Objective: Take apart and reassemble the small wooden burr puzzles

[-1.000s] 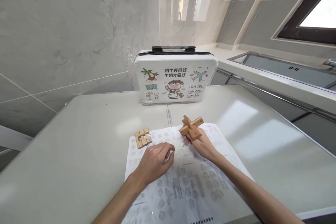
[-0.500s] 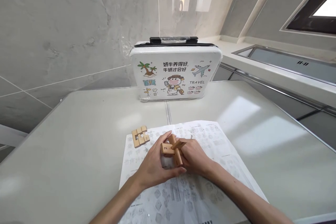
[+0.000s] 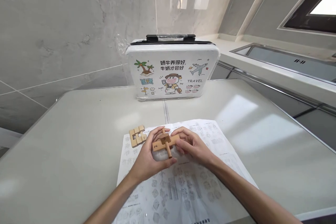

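Both hands hold a wooden interlocking puzzle (image 3: 165, 141) above a printed sheet. Its numbered bars cross one another, a "2" shows on the left end, and a thin round rod points toward me. My left hand (image 3: 151, 159) curls around the left side, fingers behind it and thumb by the rod's near end. With thumb and fingers, my right hand (image 3: 193, 147) pinches the right end of the crossbar. Some of the puzzle's underside is hidden by the fingers. Just left of my left hand lie several notched wooden pieces (image 3: 134, 140), side by side on the sheet's edge.
Under my hands the white instruction sheet (image 3: 183, 189), printed with small diagrams, covers the near part of the pale table (image 3: 78, 140). A plastic-wrapped white case (image 3: 152, 56) with cartoon prints stands at the back. A counter with a sink (image 3: 283, 59) runs along the right.
The puzzle has been turned so that its crossbar lies more level and the rod points toward me. My right hand has shifted its grip to the bar's right end.
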### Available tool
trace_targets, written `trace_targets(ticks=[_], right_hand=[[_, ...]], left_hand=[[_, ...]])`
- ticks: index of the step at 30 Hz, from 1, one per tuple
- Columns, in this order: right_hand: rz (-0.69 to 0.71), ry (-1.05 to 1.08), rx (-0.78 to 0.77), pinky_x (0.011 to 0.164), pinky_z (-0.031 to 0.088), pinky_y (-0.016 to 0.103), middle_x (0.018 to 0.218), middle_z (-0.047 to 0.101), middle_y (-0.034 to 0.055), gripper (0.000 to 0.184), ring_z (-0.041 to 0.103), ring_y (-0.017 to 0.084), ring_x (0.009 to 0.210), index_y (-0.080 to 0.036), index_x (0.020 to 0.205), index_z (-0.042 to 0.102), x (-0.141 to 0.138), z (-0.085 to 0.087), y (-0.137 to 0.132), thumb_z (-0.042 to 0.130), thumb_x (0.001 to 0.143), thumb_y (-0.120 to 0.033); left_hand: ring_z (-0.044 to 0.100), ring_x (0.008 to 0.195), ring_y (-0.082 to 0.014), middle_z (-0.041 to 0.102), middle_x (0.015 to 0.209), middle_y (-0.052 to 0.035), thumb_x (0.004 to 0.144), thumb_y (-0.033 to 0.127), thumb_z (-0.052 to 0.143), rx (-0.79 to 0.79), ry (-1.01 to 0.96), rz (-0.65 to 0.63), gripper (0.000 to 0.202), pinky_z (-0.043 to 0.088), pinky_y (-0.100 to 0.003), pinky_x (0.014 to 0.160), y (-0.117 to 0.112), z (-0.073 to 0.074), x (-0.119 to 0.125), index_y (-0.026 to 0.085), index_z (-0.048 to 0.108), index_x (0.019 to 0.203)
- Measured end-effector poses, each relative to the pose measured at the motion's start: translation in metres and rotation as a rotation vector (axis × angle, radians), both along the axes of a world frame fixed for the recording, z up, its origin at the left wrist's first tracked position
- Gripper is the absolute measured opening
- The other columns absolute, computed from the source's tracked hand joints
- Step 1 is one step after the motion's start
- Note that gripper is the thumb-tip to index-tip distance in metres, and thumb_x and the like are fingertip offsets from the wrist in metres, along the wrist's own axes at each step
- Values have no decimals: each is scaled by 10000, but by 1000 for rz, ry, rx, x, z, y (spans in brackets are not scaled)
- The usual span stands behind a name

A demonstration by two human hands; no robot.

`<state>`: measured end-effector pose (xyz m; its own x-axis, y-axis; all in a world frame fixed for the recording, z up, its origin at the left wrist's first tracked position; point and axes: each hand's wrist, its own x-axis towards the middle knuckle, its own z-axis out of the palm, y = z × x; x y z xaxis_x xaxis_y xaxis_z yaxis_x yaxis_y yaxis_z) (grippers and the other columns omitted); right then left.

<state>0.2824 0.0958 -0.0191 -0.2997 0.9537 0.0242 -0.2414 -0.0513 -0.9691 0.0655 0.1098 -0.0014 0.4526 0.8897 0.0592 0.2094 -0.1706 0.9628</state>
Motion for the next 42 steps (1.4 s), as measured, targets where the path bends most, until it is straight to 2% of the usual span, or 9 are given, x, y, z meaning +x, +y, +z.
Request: trace_targets(ticks=[5, 13, 20, 26, 29, 32, 37, 39, 42], right_hand=[[-75, -35, 14, 567, 419, 225, 773, 622, -26, 237, 507, 103, 580, -212, 1121, 704, -4, -5, 0, 681, 1004, -417], [-140, -209, 24, 507, 394, 219, 620, 577, -52, 253, 503, 111, 512, -199, 1048, 691, -4, -7, 1, 608, 1042, -438], [-78, -230, -24, 456, 338, 213, 573, 543, -73, 325, 416, 86, 445, -212, 1005, 630, 0, 0, 1, 599, 1049, -532], [34, -210, -65, 394, 305, 208, 602, 591, -72, 384, 422, 74, 387, -215, 1013, 596, 9, 4, 5, 604, 1029, -599], [24, -217, -62, 398, 323, 209, 618, 604, -65, 392, 457, 78, 401, -211, 1022, 608, 10, 3, 6, 615, 1024, -603], [3, -237, -57, 402, 335, 206, 629, 609, -59, 390, 465, 78, 416, -207, 1027, 627, 9, 1, 5, 615, 1027, -597], [-27, -225, -41, 406, 352, 206, 617, 608, -56, 377, 478, 90, 439, -213, 1010, 627, 4, 0, 2, 639, 1016, -590], [-52, -223, -28, 419, 363, 209, 620, 613, -52, 362, 485, 94, 453, -215, 996, 625, 2, 0, 1, 652, 1012, -576], [-86, -239, 3, 445, 377, 219, 631, 625, -43, 335, 497, 99, 469, -216, 978, 629, 0, 1, -1, 656, 1016, -548]], left_hand=[[605, 1381, -327, 591, 1509, -108, 736, 336, 935, 71, 90, 59, 874, 564, -502, 1120, -2, -3, 4, 324, 462, 1471], [627, 1315, -330, 615, 1465, -94, 719, 367, 939, 141, 222, 83, 896, 583, -478, 1061, -1, -8, 5, 307, 468, 1478], [629, 1303, -343, 634, 1449, -95, 736, 490, 932, 65, 255, 61, 926, 561, -485, 1069, -2, -3, 6, 314, 459, 1513], [622, 1329, -348, 626, 1480, -74, 720, 498, 944, 90, 284, 56, 958, 541, -489, 1090, 0, -6, 6, 352, 459, 1532], [617, 1337, -360, 614, 1498, -92, 717, 553, 936, 121, 283, 48, 977, 534, -499, 1096, -1, -7, 5, 344, 460, 1544], [586, 1382, -350, 587, 1535, -94, 819, 558, 863, 200, 252, 68, 839, 502, -500, 1134, -2, -7, 5, 345, 483, 1536], [603, 1352, -274, 658, 1434, -64, 1028, 349, 669, 475, 160, 117, 165, 490, -436, 1123, -1, -5, 5, 287, 717, 1173], [621, 1307, -259, 700, 1348, -57, 1043, 270, 640, 568, 165, 124, 95, 487, -433, 1106, 0, -5, 6, 268, 726, 1083], [625, 1281, -257, 727, 1278, -57, 1036, 199, 641, 679, 189, 130, 94, 474, -451, 1103, 1, -4, 6, 253, 710, 1066]])
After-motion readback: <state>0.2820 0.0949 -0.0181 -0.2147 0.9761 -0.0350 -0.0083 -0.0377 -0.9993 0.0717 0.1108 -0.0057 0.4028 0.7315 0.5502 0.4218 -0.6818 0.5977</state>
